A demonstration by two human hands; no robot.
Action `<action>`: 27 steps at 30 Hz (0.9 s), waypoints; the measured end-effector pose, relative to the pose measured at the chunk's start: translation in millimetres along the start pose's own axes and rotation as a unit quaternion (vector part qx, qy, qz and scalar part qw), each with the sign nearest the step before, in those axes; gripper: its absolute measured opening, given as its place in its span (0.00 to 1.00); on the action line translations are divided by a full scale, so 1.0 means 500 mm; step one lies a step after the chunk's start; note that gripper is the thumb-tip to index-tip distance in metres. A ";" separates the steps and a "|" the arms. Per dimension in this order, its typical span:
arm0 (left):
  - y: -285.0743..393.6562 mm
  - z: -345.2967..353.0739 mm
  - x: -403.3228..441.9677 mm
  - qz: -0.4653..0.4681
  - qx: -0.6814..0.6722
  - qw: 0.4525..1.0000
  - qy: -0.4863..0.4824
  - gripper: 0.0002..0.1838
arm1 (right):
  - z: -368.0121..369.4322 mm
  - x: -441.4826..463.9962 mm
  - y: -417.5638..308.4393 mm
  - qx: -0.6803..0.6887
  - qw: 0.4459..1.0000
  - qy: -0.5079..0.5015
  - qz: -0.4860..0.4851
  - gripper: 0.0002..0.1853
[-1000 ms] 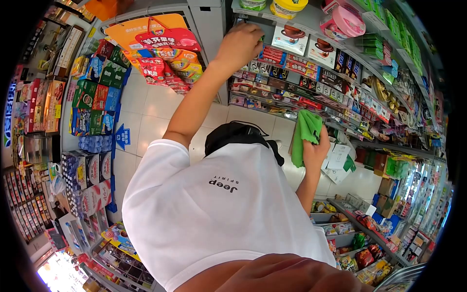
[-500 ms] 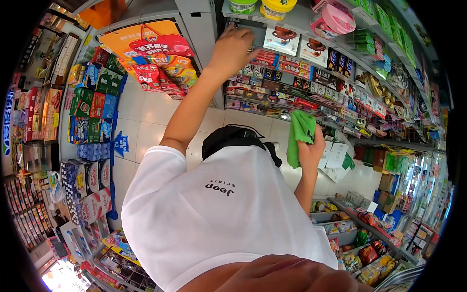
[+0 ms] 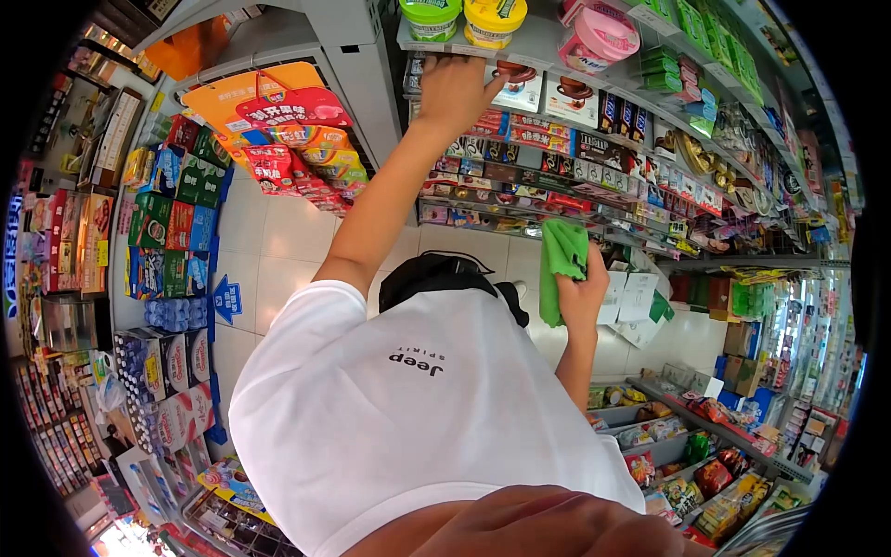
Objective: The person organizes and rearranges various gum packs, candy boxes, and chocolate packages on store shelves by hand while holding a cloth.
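Note:
My left hand [image 3: 455, 97] reaches into a shelf at the top, just under the ledge that bears a green-lidded tub [image 3: 431, 19] and a yellow tub [image 3: 495, 22]. Its thumb stands apart from the fingers, whose tips are partly hidden; no held item shows. Right beside the thumb is a white box with a cup picture [image 3: 522, 89]. Lower and to the right, in front of the shelves, my right hand [image 3: 583, 288] grips a green cloth [image 3: 560, 269] that hangs down from the fingers.
Red and orange snack packs [image 3: 302, 153] hang left of my left arm. Stacked drink cartons [image 3: 176, 223] line the left side. White cartons [image 3: 636, 297] lie on the floor at the right. Bins of packaged snacks [image 3: 705, 483] are at the lower right.
My left hand has shifted along the shelf toward the cup-picture box, and its fingers have gone under the ledge. The right hand, still with the cloth, sits slightly lower and further left in view.

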State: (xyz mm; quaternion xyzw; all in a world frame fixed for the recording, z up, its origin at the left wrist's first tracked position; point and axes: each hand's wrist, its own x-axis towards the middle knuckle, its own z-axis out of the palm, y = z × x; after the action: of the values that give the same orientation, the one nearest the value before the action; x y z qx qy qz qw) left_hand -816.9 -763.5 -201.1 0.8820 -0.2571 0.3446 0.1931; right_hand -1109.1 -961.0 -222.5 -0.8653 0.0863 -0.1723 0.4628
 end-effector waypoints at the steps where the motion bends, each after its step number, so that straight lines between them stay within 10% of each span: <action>1: 0.002 0.002 0.001 0.002 -0.001 1.000 0.007 0.22 | -0.003 -0.003 0.001 0.003 1.000 0.004 0.002 0.22; 27: 0.049 -0.029 -0.036 -0.006 -0.071 0.997 -0.006 0.30 | -0.028 -0.021 0.008 0.010 1.000 0.004 0.004 0.21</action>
State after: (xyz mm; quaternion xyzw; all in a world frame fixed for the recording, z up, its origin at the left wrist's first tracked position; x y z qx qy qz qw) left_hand -849.9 -769.6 -200.0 0.8697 -0.2762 0.3194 0.2557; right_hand -1124.2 -970.6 -221.1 -0.8595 0.0897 -0.1744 0.4720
